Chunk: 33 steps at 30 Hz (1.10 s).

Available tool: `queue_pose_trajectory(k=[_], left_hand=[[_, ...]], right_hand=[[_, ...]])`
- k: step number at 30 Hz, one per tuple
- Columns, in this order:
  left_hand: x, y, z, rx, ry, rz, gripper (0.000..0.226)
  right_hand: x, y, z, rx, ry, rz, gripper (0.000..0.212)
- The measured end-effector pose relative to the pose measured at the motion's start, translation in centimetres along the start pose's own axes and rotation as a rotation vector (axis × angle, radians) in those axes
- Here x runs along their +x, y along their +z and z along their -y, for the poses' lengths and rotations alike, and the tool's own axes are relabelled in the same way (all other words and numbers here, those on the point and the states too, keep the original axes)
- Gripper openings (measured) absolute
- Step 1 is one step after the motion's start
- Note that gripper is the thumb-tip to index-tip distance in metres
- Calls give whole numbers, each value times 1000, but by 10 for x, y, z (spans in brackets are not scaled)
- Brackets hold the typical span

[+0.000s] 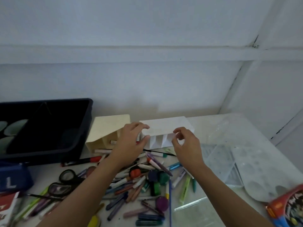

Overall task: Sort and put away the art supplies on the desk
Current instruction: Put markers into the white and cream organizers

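– Desk [45, 171], white, set against a white wall [147, 79]. Report from the near edge outward.

– Near edge: an unsorted heap [144, 179] of pens, markers and crayons. The scissors [65, 179] lie at its left, a zip bag [193, 210] at its right, and a clear palette [246, 161] farther right.

– And the hands?

– Just beyond the heap. The left hand [131, 140] pinches the left end of the white box [164, 126], thumb low, fingers over the top. The right hand [185, 143] pinches its right front edge in a narrow grip, fingers curled. That box appears to rest on the desk, mid-far, open cells facing near. I cannot tell whether anything is in them.

– Hazards?

– Three, in my judgement. First, the white box looks like folded paper only, so a hard squeeze or an uneven pull between the two hands could crush a cell or undo a fold. Second, both forearms pass low over the heap. Drawing them back carelessly could sweep pens toward the near edge, and round ones would roll. Third, the cream box [106, 131] stands just left of the left hand, its mouth open, with a crayon [113, 142] inside. A nudge from the wrist could shift it or spill that crayon.

– Farther out?

– Dark bin [83, 131] at far left, with cups [15, 126] in it, apart from both hands. No hazard noted there.
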<state>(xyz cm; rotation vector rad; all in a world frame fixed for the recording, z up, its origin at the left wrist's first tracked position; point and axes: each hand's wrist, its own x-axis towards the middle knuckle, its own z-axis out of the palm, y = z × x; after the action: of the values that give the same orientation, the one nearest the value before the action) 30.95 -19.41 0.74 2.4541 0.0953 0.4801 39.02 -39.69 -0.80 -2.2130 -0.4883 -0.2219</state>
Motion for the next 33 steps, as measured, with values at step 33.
queue_pose_trajectory(k=[33], left_hand=[[67, 47, 3, -196, -307, 244, 50]], right_hand=[[77, -28, -44, 483, 197, -62, 58]])
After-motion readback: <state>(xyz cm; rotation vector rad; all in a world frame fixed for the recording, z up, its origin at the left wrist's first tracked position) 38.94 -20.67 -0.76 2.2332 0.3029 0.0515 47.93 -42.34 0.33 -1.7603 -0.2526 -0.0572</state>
